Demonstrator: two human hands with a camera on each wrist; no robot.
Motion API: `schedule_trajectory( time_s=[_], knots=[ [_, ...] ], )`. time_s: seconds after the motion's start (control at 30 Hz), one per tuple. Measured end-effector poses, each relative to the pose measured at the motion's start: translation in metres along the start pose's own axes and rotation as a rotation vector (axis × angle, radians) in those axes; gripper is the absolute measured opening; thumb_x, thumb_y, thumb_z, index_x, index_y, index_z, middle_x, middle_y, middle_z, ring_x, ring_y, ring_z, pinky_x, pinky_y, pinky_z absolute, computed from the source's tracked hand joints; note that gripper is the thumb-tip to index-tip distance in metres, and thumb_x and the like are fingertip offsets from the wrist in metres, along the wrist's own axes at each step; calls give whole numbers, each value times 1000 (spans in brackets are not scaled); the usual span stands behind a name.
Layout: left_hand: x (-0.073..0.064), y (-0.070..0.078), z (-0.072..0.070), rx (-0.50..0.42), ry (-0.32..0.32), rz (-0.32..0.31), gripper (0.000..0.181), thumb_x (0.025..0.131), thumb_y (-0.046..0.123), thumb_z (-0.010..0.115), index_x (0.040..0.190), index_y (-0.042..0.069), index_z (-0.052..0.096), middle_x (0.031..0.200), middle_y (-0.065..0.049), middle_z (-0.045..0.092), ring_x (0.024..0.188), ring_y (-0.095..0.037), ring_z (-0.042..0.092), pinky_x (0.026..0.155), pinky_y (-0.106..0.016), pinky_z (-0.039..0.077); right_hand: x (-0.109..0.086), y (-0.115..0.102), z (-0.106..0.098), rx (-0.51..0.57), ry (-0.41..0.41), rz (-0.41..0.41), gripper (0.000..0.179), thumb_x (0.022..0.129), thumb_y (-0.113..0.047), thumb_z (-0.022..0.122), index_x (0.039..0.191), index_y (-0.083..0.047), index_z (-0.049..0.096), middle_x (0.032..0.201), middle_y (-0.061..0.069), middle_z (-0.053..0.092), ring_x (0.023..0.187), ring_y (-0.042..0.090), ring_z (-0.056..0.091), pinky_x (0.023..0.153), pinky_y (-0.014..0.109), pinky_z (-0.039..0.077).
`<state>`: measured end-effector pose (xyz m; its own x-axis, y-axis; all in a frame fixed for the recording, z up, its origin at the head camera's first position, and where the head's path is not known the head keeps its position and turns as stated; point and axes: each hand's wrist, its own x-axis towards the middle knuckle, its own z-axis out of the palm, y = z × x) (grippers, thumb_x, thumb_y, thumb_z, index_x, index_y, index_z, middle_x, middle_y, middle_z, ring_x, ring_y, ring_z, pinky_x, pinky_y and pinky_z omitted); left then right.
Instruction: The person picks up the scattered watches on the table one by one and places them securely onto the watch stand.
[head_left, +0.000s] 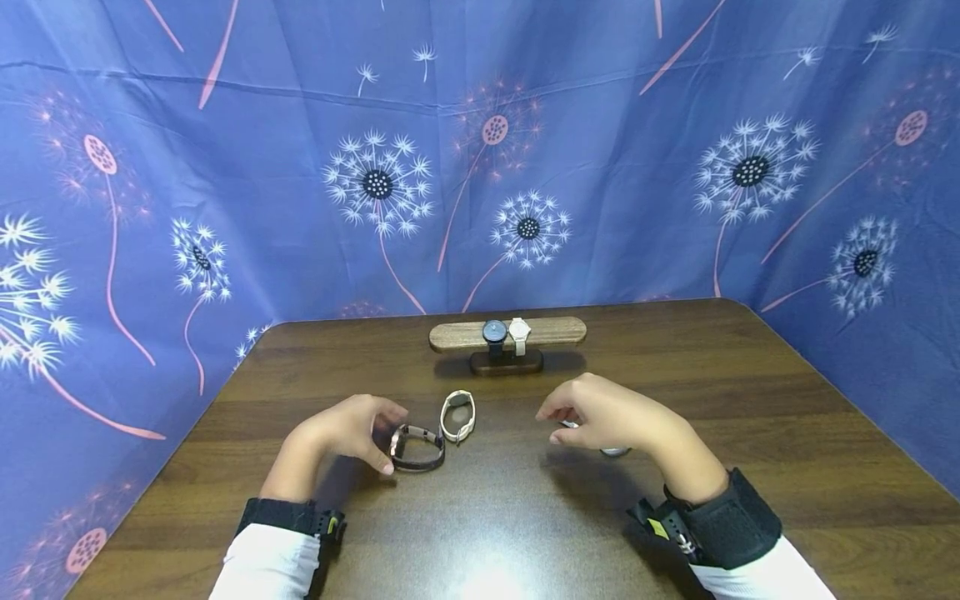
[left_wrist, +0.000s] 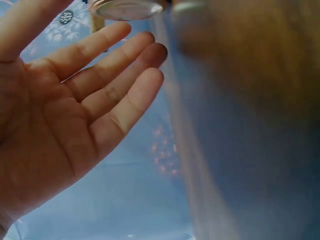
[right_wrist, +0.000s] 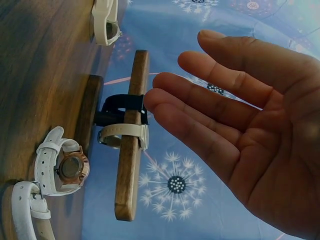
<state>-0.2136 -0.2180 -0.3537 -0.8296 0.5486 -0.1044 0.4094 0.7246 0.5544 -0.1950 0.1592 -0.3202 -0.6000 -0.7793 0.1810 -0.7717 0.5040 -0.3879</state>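
Note:
My left hand (head_left: 352,429) is beside a dark-strapped watch (head_left: 420,462) that stands on its looped strap. Its fingers are spread and gently bent, and the thumb tip comes close to the watch; contact is unclear. In the left wrist view a watch (left_wrist: 127,9) shows at the top edge, past the fingertips. Over the table to the right hovers my right hand (head_left: 600,412), its fingers extended and holding nothing in the right wrist view. A white watch with a rose-gold case (right_wrist: 72,167) and another white-strapped watch (right_wrist: 27,210) lie below it, mostly hidden in the head view.
A cream watch (head_left: 457,417) stands between the hands. Toward the back is a wooden watch stand (head_left: 555,330), whose bar carries a black watch (head_left: 494,333) and a cream one (head_left: 519,332). Blue dandelion-print cloth (head_left: 615,183) hangs behind the brown table (head_left: 480,508).

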Motion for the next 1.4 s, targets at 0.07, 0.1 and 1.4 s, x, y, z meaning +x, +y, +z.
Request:
schedule_trajectory(
  time_s=[0.07, 0.1, 1.4],
  knots=[
    [1, -2, 2, -25, -5, -14, 79, 59, 9, 93, 127, -7, 55, 120, -18, 62, 106, -34, 61, 89, -46, 52, 0, 0, 0, 0, -2, 6, 19, 83, -6, 72, 102, -2, 73, 96, 3, 72, 82, 8, 66, 74, 27, 56],
    [2, -3, 3, -39, -3, -25, 79, 59, 8, 93, 127, -6, 55, 119, -17, 62, 105, -33, 61, 89, -46, 51, 0, 0, 0, 5, -5, 6, 19, 83, -6, 72, 102, -2, 72, 96, 3, 72, 82, 8, 66, 74, 28, 56],
    [9, 8, 4, -205, 184, 152, 44, 73, 16, 84, 106, -5, 64, 93, -10, 70, 86, -19, 68, 79, -34, 57, 0, -7, 3, 13, -39, -26, 22, 83, -9, 74, 104, -5, 72, 94, -2, 71, 82, 5, 63, 74, 32, 56]
  ],
)
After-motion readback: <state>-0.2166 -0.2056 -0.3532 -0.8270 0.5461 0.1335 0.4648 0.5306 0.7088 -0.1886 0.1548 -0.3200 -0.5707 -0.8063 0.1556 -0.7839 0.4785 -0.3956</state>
